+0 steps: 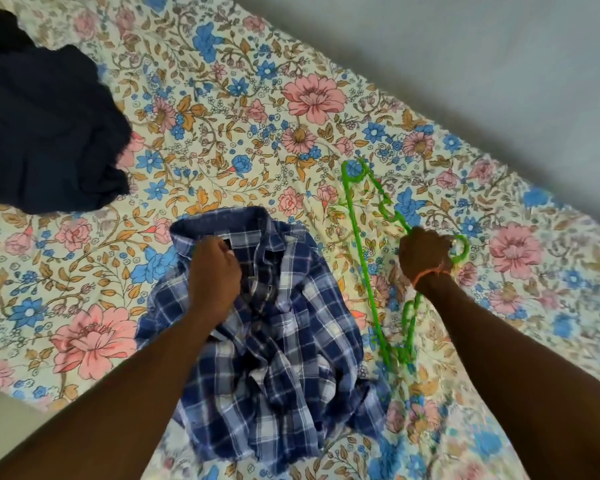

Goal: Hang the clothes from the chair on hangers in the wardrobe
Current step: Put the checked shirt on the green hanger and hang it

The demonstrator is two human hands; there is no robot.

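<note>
We see the left hand (pixel 214 271) curled into the plaid shirt (pixel 274 341), its fingers gripping the fabric just below the collar, near the open placket. The right hand (pixel 425 256) is closed around the green plastic hanger (pixel 369 282), gripping it at the neck where the hook begins; the hook curls out past the knuckles, away from the shirt. An orange thread bracelet (pixel 426 274) circles the right wrist.

The shirt, blue and white checked with a denim-lined collar, lies crumpled and front-up on the floral bedsheet (pixel 222 116). The hanger lies flat on the sheet just beside the shirt, on its right, one long arm running roughly parallel to the shirt's edge; hanger and shirt appear not to touch. Whether the hanger is lifted at the gripped end we cannot tell.

Beyond the shirt's collar and to its left, well apart from it, a heap of dark navy clothing (pixel 45 133) rests on the sheet. Farther from the shirt than the hanger, a pale grey wall (pixel 465 46) borders the bed.
</note>
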